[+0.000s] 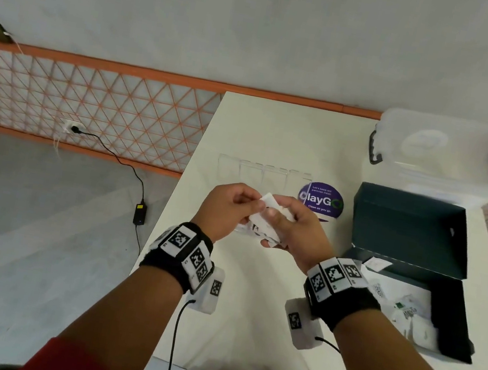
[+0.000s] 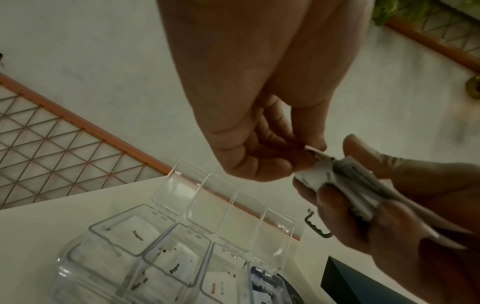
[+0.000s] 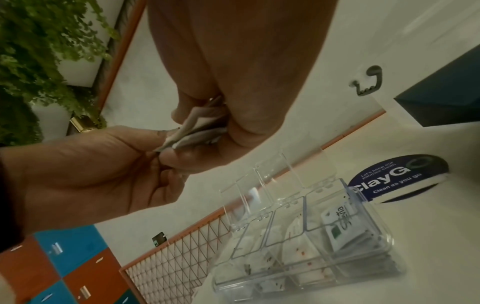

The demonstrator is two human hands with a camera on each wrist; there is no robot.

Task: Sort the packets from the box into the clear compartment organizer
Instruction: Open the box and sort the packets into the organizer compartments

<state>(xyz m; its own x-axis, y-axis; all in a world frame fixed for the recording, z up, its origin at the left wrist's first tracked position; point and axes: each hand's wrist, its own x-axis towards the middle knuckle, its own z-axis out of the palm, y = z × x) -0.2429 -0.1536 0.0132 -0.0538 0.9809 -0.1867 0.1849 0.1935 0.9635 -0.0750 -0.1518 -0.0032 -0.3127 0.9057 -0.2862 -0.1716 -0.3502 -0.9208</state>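
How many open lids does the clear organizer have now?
4. The lids stand upright in one row at the far edge of the clear organizer, one behind each compartment: Sugar, Pepper, Salt, and the one nearest the round purple sticker.

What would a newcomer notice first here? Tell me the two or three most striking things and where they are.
Both hands meet above the white table: the right hand grips a stack of white packets while the left hand pinches the top one. Just under them sits the clear compartment organizer, lids open, with Sugar, Pepper and Salt packets inside. To the right lies the open dark box with more packets.
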